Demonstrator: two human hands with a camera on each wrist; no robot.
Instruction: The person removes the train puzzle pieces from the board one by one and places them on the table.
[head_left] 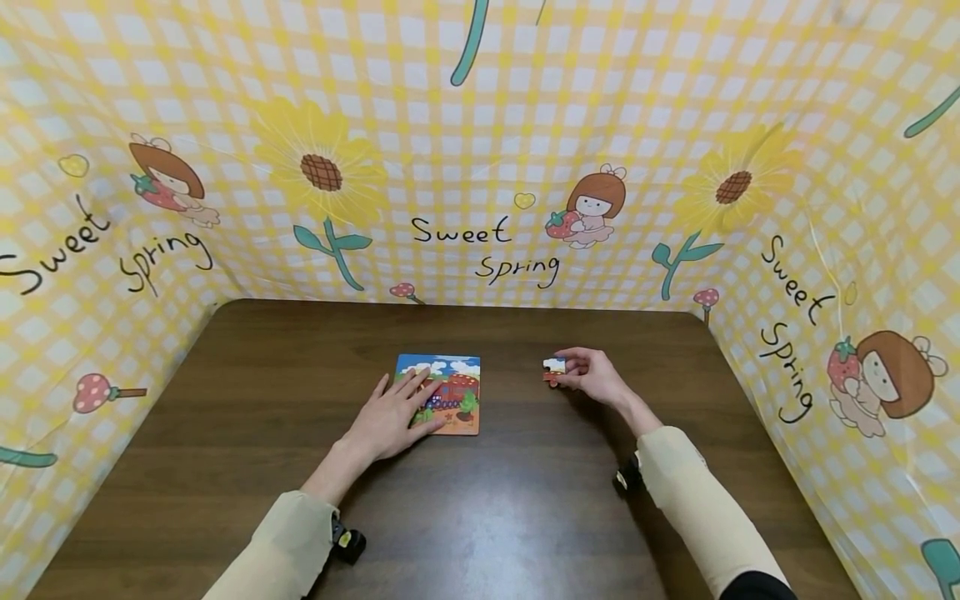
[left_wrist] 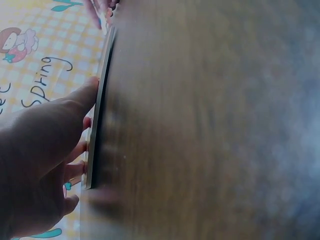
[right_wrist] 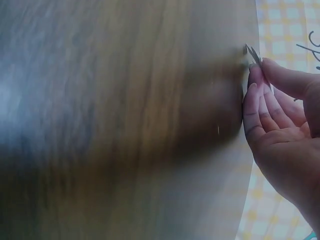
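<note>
A square jigsaw puzzle (head_left: 468, 371) with a bright picture of clouds, a red shape and green plants lies on the brown table. My left hand (head_left: 386, 421) rests on its left part, fingers spread and fairly straight, hiding some of the picture. Seen edge-on in the left wrist view, the puzzle (left_wrist: 101, 100) shows my thumb against its rim. To the right, apart from the puzzle, my right hand (head_left: 596, 375) pinches small puzzle pieces (head_left: 553, 367), white and blue above and red below. In the right wrist view, thin pieces (right_wrist: 254, 54) stick out between thumb and fingers.
The dark wooden table (head_left: 300, 333) reaches back to a yellow-and-white checked cloth (head_left: 450, 150), which hangs behind and along both sides. Small black devices (head_left: 348, 543) sit at the cuffs of both beige sleeves (head_left: 693, 483).
</note>
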